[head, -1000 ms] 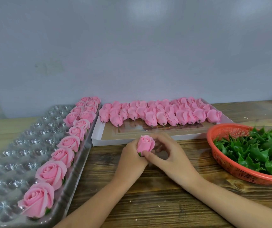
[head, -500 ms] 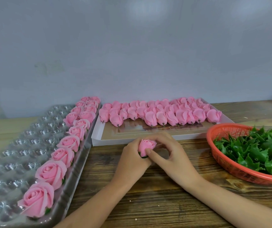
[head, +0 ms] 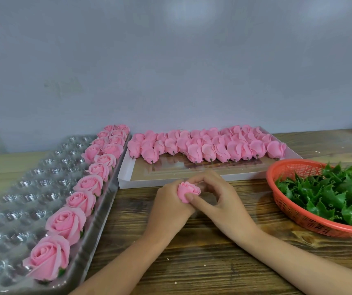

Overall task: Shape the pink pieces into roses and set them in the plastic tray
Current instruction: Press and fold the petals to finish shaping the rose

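Two bare hands met over a wooden table (head: 192, 256), working one pink rose (head: 188, 190) between them. The left hand (head: 168, 207) was curled round the lower part of the rose, its fingers wrapped closed so that the base was hidden and only the bloom showed above. The right hand (head: 221, 201) pinched the same rose: its thumb pressed against the near side of the petals, its forefinger arched over the top to the far side, and its other fingers were bent loosely behind. The rose was held just above the table, close to the front edge of a white box (head: 170, 181).

To the left lay a clear plastic tray (head: 21, 188) moulded with many round cups, stretching away from the viewer. Finished roses (head: 64, 222) sat one after another in the row along its right edge, from near to far, and doubled up at the far end. A little green showed beneath a few of them.

Beyond the hands, the box held unshaped pink pieces (head: 207, 146) packed tightly along its far side, their short dark stems pointing toward the viewer. Its near part showed a shiny brown floor.

To the right stood an orange mesh basket (head: 294, 213), partly cut off by the edge of the view and heaped with spiky green leaves (head: 341, 194). It stood well apart from the hands. Behind everything rose a plain grey wall (head: 170, 60).
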A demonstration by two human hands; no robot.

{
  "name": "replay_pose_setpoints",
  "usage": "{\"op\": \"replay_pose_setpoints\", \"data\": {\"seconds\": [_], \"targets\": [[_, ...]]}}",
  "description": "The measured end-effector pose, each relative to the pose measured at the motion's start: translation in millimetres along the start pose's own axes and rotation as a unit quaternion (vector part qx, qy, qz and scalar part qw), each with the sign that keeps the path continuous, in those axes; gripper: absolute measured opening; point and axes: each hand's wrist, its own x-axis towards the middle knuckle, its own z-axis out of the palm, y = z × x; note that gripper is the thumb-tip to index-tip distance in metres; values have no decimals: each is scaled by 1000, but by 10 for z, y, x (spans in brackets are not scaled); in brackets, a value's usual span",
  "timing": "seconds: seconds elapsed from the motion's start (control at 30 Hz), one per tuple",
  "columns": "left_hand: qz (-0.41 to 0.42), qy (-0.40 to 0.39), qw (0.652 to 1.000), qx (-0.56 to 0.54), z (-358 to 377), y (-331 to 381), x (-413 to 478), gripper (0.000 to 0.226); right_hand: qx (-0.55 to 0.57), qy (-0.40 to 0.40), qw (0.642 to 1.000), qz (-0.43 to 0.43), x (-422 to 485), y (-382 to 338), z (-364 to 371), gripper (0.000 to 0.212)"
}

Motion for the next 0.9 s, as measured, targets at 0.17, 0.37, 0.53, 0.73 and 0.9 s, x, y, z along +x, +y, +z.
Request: {"op": "replay_pose_setpoints", "data": {"seconds": [0.17,0.37,0.53,0.73,0.9], "targets": [[-14,-2,999,-37,-14,13,4,15,34,-10,999,-7,9,11,-6,18],[-2,-29,998,-59,-31,45,5,19,59,-12,998,-4,11,12,1,21],[15,-32,998,-61,-38,66,-14,9,99,25,995,0,5,-22,12,28],[45,-21,997,-65,-34,78,-36,24,144,75,987,-2,15,-58,-14,13],[73,-73,990,-92,-53,151,-43,32,149,68,985,-47,-7,-107,51,6]]}}
